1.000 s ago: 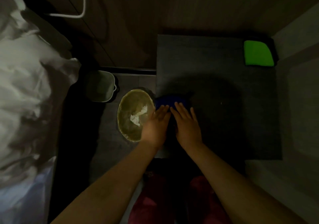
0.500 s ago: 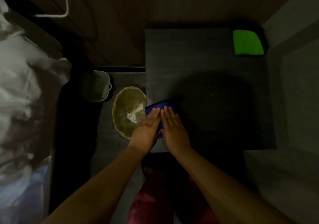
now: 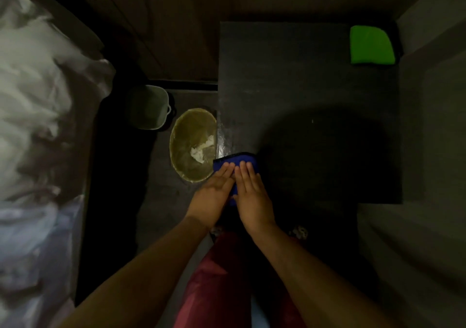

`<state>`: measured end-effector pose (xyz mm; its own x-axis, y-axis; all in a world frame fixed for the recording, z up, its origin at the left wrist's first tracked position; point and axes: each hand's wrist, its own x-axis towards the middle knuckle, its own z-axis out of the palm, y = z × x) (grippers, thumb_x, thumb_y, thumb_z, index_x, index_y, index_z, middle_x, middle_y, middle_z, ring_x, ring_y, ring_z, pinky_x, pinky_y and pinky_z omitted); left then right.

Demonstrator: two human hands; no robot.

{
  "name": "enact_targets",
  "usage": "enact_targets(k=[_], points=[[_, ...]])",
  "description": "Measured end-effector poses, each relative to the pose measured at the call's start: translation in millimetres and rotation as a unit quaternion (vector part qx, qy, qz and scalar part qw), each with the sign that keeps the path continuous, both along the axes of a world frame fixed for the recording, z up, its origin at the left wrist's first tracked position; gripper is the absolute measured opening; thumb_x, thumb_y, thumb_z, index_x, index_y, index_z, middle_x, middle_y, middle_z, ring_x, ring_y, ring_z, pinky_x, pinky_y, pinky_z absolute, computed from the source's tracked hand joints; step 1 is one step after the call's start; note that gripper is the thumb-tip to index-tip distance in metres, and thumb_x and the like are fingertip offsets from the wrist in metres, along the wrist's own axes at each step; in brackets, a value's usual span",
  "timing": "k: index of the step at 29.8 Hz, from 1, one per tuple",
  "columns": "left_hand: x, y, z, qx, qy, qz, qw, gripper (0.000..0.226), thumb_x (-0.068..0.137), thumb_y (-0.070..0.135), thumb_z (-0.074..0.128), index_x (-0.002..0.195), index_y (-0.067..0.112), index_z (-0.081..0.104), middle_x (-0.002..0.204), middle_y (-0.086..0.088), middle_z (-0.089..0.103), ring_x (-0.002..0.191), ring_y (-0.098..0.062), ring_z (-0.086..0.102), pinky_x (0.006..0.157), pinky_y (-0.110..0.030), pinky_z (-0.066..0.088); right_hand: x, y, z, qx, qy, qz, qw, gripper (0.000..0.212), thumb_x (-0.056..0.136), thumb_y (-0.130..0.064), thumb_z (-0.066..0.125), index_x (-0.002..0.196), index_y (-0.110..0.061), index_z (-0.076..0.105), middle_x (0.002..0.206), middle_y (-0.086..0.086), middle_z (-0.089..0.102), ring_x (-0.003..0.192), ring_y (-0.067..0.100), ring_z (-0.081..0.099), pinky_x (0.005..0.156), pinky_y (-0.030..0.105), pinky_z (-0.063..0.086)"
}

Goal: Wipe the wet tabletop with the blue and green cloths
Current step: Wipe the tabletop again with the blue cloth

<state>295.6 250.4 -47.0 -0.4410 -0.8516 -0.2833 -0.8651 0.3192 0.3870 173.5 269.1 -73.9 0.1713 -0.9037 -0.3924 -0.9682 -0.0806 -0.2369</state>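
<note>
While 2 hands lie flat on it, the blue cloth (image 3: 235, 162) sits at the near left edge of the dark surface (image 3: 302, 87), and its left corner reaches a little over that edge. The left hand (image 3: 214, 196) and the right hand (image 3: 252, 196) are close side by side. Their fingers (image 3: 245, 170) are straight and together, pressing down on the cloth and curled around nothing. Just beyond the cloth, a strip of the surface along the left edge shines wet. The green cloth (image 3: 370, 45) lies folded in the far right corner, well apart from the hands. On the floor beside the left edge stands a round bin (image 3: 186, 151) with crumpled white paper inside, and a grey bucket (image 3: 148, 108) is just behind it. White bedding (image 3: 37, 100) fills the left side.
</note>
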Motion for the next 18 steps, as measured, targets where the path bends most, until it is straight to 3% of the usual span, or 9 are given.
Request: enact_targets(k=[5,10,12,15,17,18], points=[[-9.1,5.6,1.5,0.009,-0.001,0.015,1.000,0.064,0.077,-0.003,0.066,0.136,-0.002,0.043,0.145,-0.019,0.040,0.136,-0.029,0.037,0.110,-0.034,0.024,-10.3,1.0,-3.7,-0.037,0.046,0.036,0.998,0.081,0.053,-0.029,0.090,0.125,-0.007,0.060,0.136,0.009,0.056,0.126,0.024,0.053,0.105,0.037,0.033],[-39.5,8.0,1.3,0.024,0.015,0.007,1.000,0.063,0.093,0.005,0.048,0.148,0.007,0.019,0.158,-0.009,0.011,0.147,-0.018,0.007,0.116,-0.023,0.006,-37.5,5.9,2.7,-0.017,0.003,-0.004,1.000,0.081,0.063,-0.020,0.085,0.133,-0.002,0.050,0.143,0.014,0.048,0.132,0.029,0.045,0.108,0.041,0.027],[-59.5,8.5,-0.7,0.019,0.025,-0.002,1.000,0.062,0.094,0.004,0.046,0.148,0.008,0.017,0.158,-0.009,0.010,0.147,-0.019,0.007,0.117,-0.024,0.005,-57.9,7.4,2.9,-0.018,-0.021,-0.028,0.999,0.080,0.065,-0.012,0.082,0.136,0.000,0.047,0.145,0.016,0.044,0.134,0.032,0.042,0.108,0.042,0.022],[-94.6,8.6,-4.1,0.021,0.042,-0.011,0.999,0.061,0.094,0.003,0.044,0.148,0.007,0.017,0.158,-0.010,0.010,0.147,-0.021,0.008,0.118,-0.026,0.005,-94.2,12.5,2.4,-0.021,-0.011,-0.040,0.999,0.083,0.051,-0.010,0.089,0.127,0.003,0.056,0.134,0.019,0.056,0.123,0.035,0.054,0.101,0.048,0.031],[-120.4,7.9,-7.1,0.031,0.044,-0.025,0.998,0.062,0.094,0.002,0.042,0.149,0.007,0.012,0.158,-0.010,0.005,0.147,-0.021,0.004,0.117,-0.026,0.000,-120.1,15.3,3.2,-0.012,-0.013,-0.051,0.999,0.080,0.060,-0.012,0.085,0.131,0.003,0.051,0.139,0.019,0.051,0.129,0.034,0.047,0.104,0.047,0.028],[-133.5,7.1,-7.8,0.030,0.045,-0.034,0.998,0.063,0.094,0.001,0.044,0.149,0.006,0.013,0.158,-0.011,0.006,0.147,-0.021,0.005,0.117,-0.026,0.000,-133.9,16.7,4.9,-0.006,-0.016,-0.057,0.998,0.077,0.070,-0.012,0.079,0.137,0.002,0.044,0.145,0.018,0.043,0.136,0.032,0.036,0.109,0.043,0.022]])
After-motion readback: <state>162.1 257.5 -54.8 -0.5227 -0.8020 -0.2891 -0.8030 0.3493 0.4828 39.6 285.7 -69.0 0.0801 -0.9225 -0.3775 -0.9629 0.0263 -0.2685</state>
